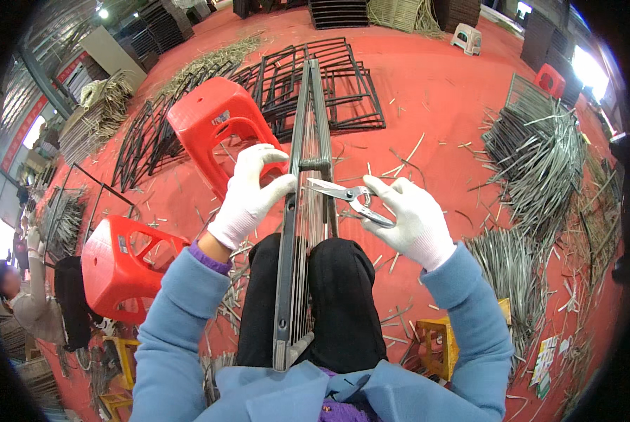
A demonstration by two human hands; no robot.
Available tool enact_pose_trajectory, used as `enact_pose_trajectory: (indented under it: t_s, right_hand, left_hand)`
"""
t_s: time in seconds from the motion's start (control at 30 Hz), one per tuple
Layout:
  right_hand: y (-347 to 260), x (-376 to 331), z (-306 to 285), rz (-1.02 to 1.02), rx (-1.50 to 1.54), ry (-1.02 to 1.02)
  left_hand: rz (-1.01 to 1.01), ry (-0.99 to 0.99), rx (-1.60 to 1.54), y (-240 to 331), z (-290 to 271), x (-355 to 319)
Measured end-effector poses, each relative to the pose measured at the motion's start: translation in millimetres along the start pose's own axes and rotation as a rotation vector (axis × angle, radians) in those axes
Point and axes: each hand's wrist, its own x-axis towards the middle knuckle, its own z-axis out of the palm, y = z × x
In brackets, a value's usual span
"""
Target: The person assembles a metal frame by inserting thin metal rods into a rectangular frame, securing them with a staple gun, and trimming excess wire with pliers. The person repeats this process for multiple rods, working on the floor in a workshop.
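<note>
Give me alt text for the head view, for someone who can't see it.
The gloved right hand holds shears, their tip at a long narrow frame over the person's legs; the gloved left hand is at the frame's left side. Around are red stools and grey strips on a red floor.

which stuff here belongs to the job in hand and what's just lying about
In hand:
- shears, held by the right hand
- dark frame between the knees, left hand beside it

Lying about:
- red stools
- white stool
- loose strips on the floor
- grey strip bundles, though possibly stock
</note>
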Motion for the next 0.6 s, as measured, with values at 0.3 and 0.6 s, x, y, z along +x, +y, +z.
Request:
enact_pose_trajectory:
  t_s: [0.3, 0.6]
  right_hand:
    - [-3.9, 33.2, -23.1, -0.325, -0.304, 0.052]
    - [-21.5, -0.4, -8.4, -0.15, -0.281, 0.059]
  left_hand:
    - [0.017, -0.002, -0.015, -2.3, 2.6, -3.7]
    - [-0.047, 0.081, -0.119, -21.9, 5.2, -14.2]
